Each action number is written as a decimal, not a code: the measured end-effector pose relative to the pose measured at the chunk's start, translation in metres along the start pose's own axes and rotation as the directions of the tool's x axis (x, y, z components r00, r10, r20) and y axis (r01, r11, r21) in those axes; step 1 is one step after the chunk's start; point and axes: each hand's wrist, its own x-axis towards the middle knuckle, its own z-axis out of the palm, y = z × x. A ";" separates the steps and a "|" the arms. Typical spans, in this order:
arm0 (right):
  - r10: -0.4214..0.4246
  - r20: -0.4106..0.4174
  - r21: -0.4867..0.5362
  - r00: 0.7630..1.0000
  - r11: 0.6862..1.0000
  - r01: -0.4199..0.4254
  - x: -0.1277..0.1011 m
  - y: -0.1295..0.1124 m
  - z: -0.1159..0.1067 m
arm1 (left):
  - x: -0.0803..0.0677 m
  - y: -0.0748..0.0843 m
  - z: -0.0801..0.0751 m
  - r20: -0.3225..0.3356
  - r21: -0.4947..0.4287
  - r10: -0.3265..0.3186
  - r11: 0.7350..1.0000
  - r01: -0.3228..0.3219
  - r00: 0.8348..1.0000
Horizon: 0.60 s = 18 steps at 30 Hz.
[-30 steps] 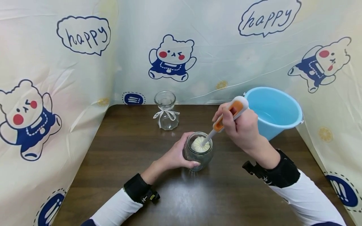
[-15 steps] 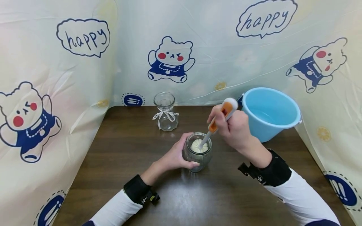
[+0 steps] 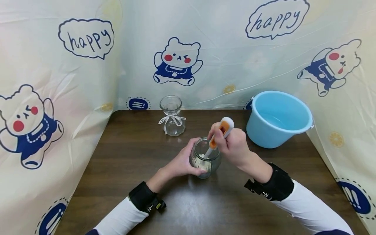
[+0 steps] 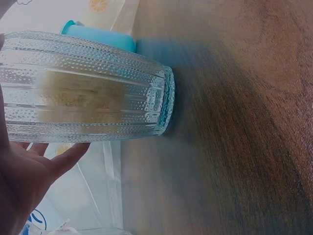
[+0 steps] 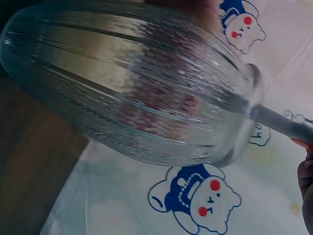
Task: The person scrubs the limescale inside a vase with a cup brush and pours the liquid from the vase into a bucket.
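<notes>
My left hand (image 3: 182, 162) holds a ribbed clear glass jar (image 3: 216, 162) upright on the brown table, thumb in front and fingers behind. A bottle brush (image 3: 222, 130) with an orange and white handle is gripped in my right hand (image 3: 236, 147), just above the jar's rim. Its grey stem slants down through the mouth. Inside the jar, the cream sponge head (image 4: 80, 98) sits low, seen through dotted glass in the left wrist view. The right wrist view shows the stem (image 5: 281, 122) entering the jar (image 5: 122, 88); the sponge looks blurred there.
Behind the jar stands a smaller clear glass vase (image 3: 173, 122) with a white ribbon bow. A light blue bucket (image 3: 264, 130) is at the back right, close to my right hand. Patterned cloth (image 3: 132, 65) hangs behind and beside the table (image 3: 129, 153).
My right hand has moved down and left, pushing the brush's sponge head from the jar's mouth deep inside. My left hand keeps the jar in the same place.
</notes>
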 end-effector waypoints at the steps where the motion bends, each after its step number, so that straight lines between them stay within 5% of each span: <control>1: 0.008 0.010 0.006 1.000 1.000 -0.008 0.000 0.000 -0.001 | 0.000 0.000 0.000 0.000 0.001 -0.002 1.000 0.002 1.000; 10: 0.161 -0.153 0.261 0.975 0.958 -0.117 0.040 -0.009 -0.031 | 0.001 0.003 -0.002 -0.026 -0.016 0.030 0.999 -0.031 0.999; 18: 0.075 0.143 0.206 0.987 0.973 -0.103 0.013 0.002 -0.009 | 0.000 0.001 0.001 -0.017 -0.026 0.007 1.000 -0.008 1.000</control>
